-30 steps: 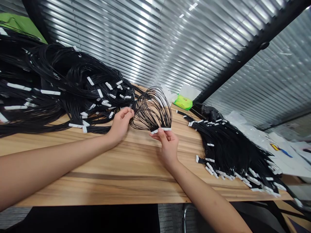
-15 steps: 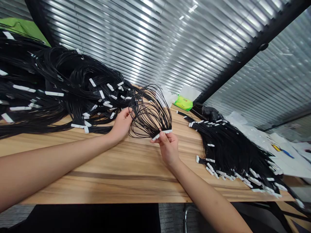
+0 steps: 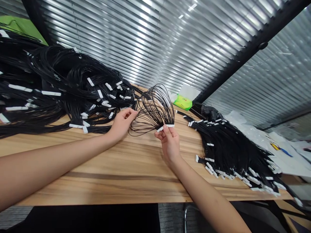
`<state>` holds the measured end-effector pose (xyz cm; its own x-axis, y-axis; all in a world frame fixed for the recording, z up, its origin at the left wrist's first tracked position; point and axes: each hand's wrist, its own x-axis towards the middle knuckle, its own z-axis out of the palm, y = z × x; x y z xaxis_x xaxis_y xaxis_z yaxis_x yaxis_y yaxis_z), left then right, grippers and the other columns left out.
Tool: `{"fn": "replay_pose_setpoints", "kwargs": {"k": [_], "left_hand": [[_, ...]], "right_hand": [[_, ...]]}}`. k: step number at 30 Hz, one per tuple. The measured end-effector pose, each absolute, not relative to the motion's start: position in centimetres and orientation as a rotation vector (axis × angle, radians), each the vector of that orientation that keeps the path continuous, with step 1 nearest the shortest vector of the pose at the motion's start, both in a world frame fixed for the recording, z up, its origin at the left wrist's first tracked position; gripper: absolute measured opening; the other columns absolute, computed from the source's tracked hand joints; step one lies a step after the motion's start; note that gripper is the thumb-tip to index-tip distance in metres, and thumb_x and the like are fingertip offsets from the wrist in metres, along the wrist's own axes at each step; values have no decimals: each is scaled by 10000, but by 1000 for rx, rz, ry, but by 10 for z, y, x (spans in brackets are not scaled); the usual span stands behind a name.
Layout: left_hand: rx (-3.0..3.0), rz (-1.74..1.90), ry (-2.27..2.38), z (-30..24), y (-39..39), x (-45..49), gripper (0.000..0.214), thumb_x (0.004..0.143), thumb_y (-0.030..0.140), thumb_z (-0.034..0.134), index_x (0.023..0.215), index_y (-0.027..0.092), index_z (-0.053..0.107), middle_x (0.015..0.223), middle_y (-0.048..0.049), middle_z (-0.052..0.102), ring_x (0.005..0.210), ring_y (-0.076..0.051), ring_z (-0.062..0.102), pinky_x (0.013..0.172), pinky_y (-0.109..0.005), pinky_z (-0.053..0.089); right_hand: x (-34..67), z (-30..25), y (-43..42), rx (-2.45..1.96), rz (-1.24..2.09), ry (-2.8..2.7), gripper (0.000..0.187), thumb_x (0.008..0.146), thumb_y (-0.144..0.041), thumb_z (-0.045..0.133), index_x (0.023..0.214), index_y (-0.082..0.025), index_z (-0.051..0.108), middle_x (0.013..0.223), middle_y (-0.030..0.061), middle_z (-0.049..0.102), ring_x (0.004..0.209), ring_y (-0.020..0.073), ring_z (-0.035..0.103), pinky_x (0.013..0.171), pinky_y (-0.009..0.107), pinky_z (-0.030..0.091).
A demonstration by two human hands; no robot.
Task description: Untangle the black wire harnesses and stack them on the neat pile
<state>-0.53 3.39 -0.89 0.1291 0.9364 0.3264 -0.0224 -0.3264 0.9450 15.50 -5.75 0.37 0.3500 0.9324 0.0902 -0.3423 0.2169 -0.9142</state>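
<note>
A wire harness (image 3: 152, 111) of thin black wires with white connectors (image 3: 170, 125) is raised over the wooden table, its wires fanned out in wide loops. My right hand (image 3: 170, 142) pinches it at the connectors, thumb on top and fingers curled beneath. At the left edge of the loops, my left hand (image 3: 122, 123) is closed, thumb and forefinger pressed together on the wires; exactly which strands lie between the fingertips is hard to see. Just beyond my left hand lies a big tangled pile of similar harnesses (image 3: 70, 77).
On the right, more harnesses (image 3: 228, 149) lie spread with white connectors towards the table's front edge (image 3: 109, 204). A green tissue pack (image 3: 183, 102) sits at the back by the blinds. Farther right are clear plastic bags and a yellow-and-blue tool (image 3: 280, 149).
My right hand has risen slightly with the connectors. The loops have spread wider and flatter, and my left hand has shifted a little to the right.
</note>
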Motion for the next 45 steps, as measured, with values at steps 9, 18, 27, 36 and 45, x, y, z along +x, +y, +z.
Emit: {"fn": "replay_pose_setpoints", "kwargs": {"k": [9,18,27,36,45], "left_hand": [[1579,1429,1071,-7,34,-8,127,713,265,629,810,184,634,849,-11,634,739,-135,539,700,-260,409],[1269,1364,787,0,24,-3,190,798,269,529,952,181,598,713,-14,677,704,-160,645,744,-314,492],[1281,1273,673,1,23,-5,434,862,401,525,1241,191,547,639,-8,669,551,-143,624,622,-287,521],[1703,1444,710,-4,23,-6,368,891,266,500,1258,242,495,765,-1,593,759,-143,574,793,-305,466],[1553,1411,773,-13,38,-4,334,828,175,473,1117,206,638,1145,-46,637,1028,-181,570,978,-352,416]], "right_hand": [[160,-3,-51,-1070,830,-718,259,706,-399,713,739,-159,620,656,6,673,656,155,688,693,293,562],[159,-3,-50,-1097,743,-787,260,724,-403,699,744,-147,654,652,18,683,636,156,683,694,303,562],[162,-4,-50,-1110,731,-828,246,749,-392,682,763,-146,673,681,26,698,673,162,693,713,305,561],[154,-5,-54,-1119,780,-866,257,734,-403,688,736,-146,669,656,29,698,665,176,694,698,320,570],[152,-4,-61,-974,971,-865,241,713,-401,716,700,-170,649,596,-14,666,570,131,655,634,276,571]]}}
